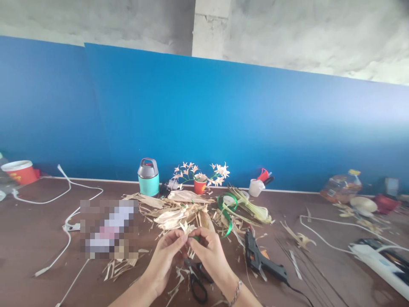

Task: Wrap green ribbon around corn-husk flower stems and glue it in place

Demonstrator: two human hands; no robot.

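Note:
My left hand [168, 252] is closed in a pinch at the base of a small pale flower [186, 228] that looks made of dried husk. My right hand [207, 251] meets it fingertip to fingertip, pinching a bit of green strip [194, 238] beside the flower's base. Its far end is hidden by the fingers. Below both hands, black-handled scissors [197, 288] lie on the table, partly covered by my right hand. Dried husks [179, 216] are heaped just beyond my fingers, with a green ribbon [228, 224] at the right of the heap.
A black glue gun [263, 258] lies to the right with its cord trailing forward. Behind the husks stand a teal flask [148, 183], a red cup [200, 186] of husk flowers and a white cup [256, 187]. A power strip [380, 264] and white cables flank the table.

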